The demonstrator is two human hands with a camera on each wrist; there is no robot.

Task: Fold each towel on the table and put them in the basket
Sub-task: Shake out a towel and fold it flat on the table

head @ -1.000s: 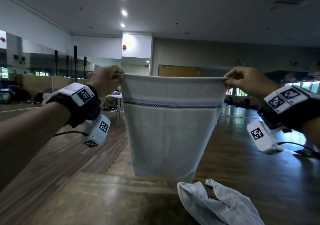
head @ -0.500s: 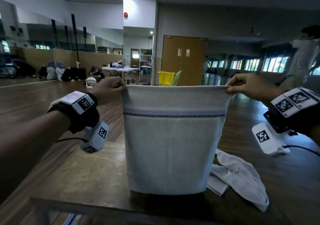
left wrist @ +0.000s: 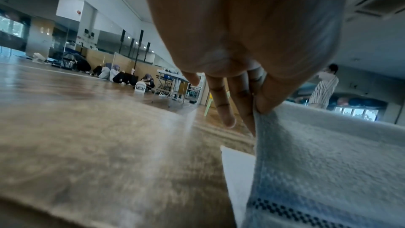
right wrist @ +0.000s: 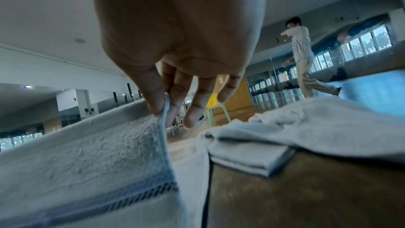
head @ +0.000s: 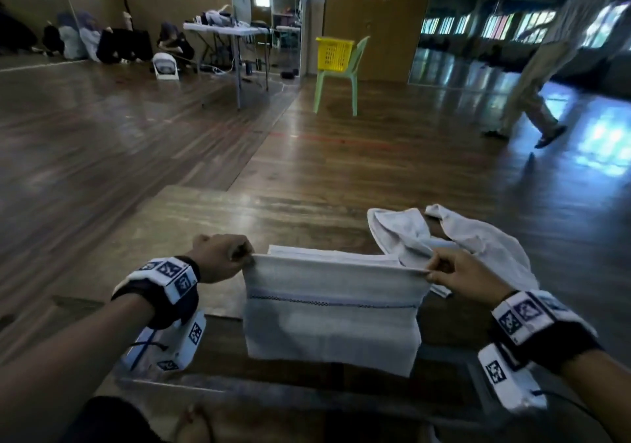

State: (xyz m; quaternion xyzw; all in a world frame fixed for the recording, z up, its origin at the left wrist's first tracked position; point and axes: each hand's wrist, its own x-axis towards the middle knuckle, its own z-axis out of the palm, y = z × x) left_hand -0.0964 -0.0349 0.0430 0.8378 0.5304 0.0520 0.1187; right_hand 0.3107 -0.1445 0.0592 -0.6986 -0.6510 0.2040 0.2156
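Observation:
A pale striped towel (head: 331,319) (left wrist: 328,162) (right wrist: 83,159) hangs doubled over the near edge of the wooden table (head: 191,224), its far half lying on the tabletop. My left hand (head: 239,258) (left wrist: 256,110) pinches its upper left corner between thumb and forefinger. The upper right corner is pinched the same way by my right hand (head: 433,270) (right wrist: 162,108). A second, crumpled white towel (head: 461,238) (right wrist: 306,127) lies on the table just behind my right hand. A yellow basket (head: 334,53) stands on a green chair (head: 338,84) far across the floor.
A person (head: 532,94) walks over the floor at the right. Several people (head: 102,40) sit by the far left wall near a folding table (head: 235,29). Wooden floor lies between the table and the chair.
Both hands have come down from chest height to the table with the towel, which now drapes over the near edge instead of hanging free. The view has tilted down.

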